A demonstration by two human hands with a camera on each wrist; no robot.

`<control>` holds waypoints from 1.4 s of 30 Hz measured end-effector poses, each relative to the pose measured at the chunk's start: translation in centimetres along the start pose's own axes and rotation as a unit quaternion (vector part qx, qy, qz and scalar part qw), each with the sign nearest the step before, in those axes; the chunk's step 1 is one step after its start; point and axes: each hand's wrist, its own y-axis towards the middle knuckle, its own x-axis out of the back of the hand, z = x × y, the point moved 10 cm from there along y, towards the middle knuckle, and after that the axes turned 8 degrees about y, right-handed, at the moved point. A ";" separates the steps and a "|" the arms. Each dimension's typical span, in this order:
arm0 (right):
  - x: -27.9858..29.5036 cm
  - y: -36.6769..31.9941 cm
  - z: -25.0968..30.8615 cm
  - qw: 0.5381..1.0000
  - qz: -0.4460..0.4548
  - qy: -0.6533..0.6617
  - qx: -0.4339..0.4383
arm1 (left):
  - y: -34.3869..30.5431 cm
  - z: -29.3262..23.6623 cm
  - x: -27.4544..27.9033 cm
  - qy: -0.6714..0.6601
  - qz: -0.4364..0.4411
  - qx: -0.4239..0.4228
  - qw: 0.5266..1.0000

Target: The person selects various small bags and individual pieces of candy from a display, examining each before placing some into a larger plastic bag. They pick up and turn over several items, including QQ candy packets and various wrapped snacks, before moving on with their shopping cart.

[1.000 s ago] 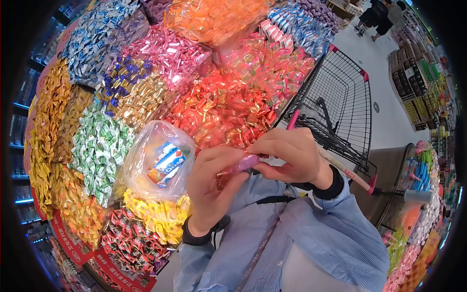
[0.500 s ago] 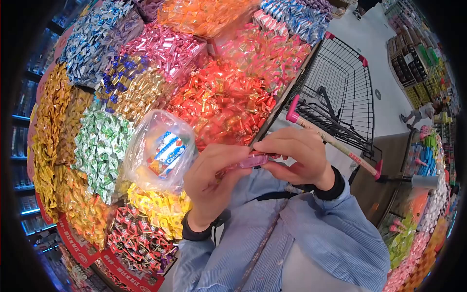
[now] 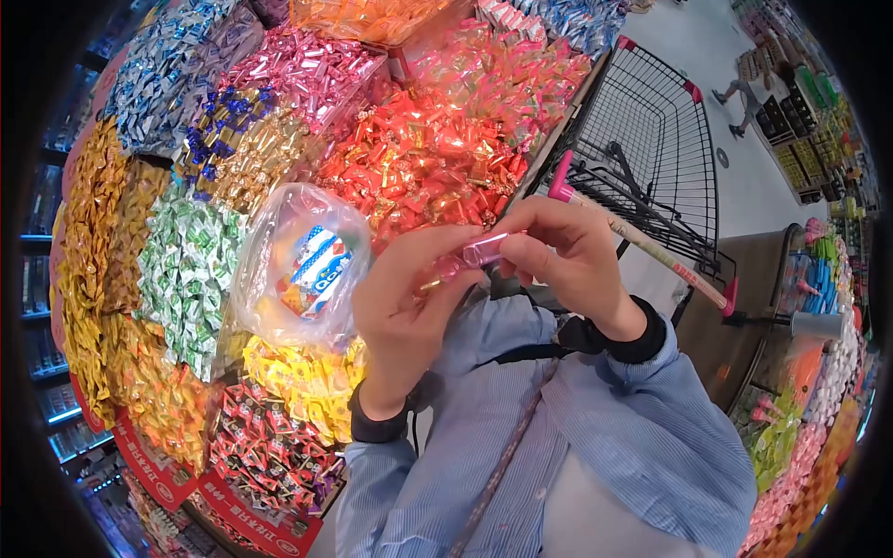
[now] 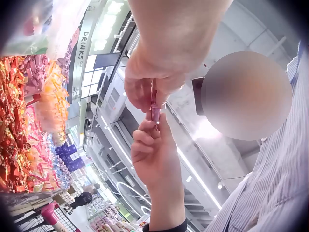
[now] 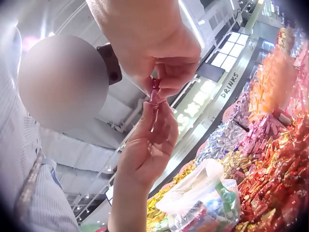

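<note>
I count two hands of my own, the left hand (image 3: 398, 302) and the right hand (image 3: 569, 260), with one pink candy (image 3: 486, 247) between them. Two black cuffs (image 3: 640, 344) sit behind them, one per wrist. Just beside my left hand is one clear bag (image 3: 260, 293); inside it I make out one blue-and-white packet (image 3: 321, 270), the other contents being too unclear to number. Around that bag I count one green-and-white heap (image 3: 191, 279), one bright yellow heap (image 3: 302, 379) and one red-and-gold heap (image 3: 423, 167); their single pieces are too many to count. Beyond my right hand stands one shopping cart (image 3: 642, 139).
</note>
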 end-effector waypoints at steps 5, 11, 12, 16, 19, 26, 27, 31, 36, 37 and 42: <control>-0.2 0.0 -0.7 0.997 0.011 0.037 -0.062 | 0.1 0.2 0.1 0.030 0.008 -0.021 0.999; -0.2 -0.2 -0.1 1.000 0.016 -0.004 -0.006 | 0.0 0.2 0.2 0.006 -0.007 -0.021 1.000; -0.1 -0.1 0.3 0.999 0.019 -0.028 0.024 | 0.0 0.1 0.2 0.007 -0.005 -0.027 1.000; -0.3 -0.3 1.1 0.995 0.030 -0.061 0.072 | -0.1 -0.4 0.3 0.014 0.001 -0.044 0.999; -0.4 -0.3 1.2 0.993 0.035 -0.067 0.091 | -0.2 -0.5 0.4 0.017 -0.001 -0.047 0.999; -0.9 -0.5 2.8 0.979 0.049 -0.110 0.164 | -0.2 -1.1 0.5 0.037 -0.009 -0.079 0.996; -1.0 -0.7 3.3 0.978 0.042 -0.114 0.172 | -0.2 -1.0 0.5 0.031 -0.007 -0.073 0.997; -1.3 -1.0 4.1 0.960 0.058 -0.162 0.220 | -0.3 -0.6 0.5 0.015 0.002 -0.050 0.999; -1.1 -1.1 4.0 0.961 0.058 -0.140 0.230 | -0.3 -0.1 0.1 0.004 0.028 -0.031 0.999; -1.1 -1.2 4.1 0.960 0.054 -0.139 0.236 | -0.3 -0.1 0.0 0.001 0.029 -0.025 0.999; -1.2 -1.2 4.1 0.960 0.051 -0.137 0.238 | -0.5 0.3 -0.1 -0.034 0.034 -0.011 0.999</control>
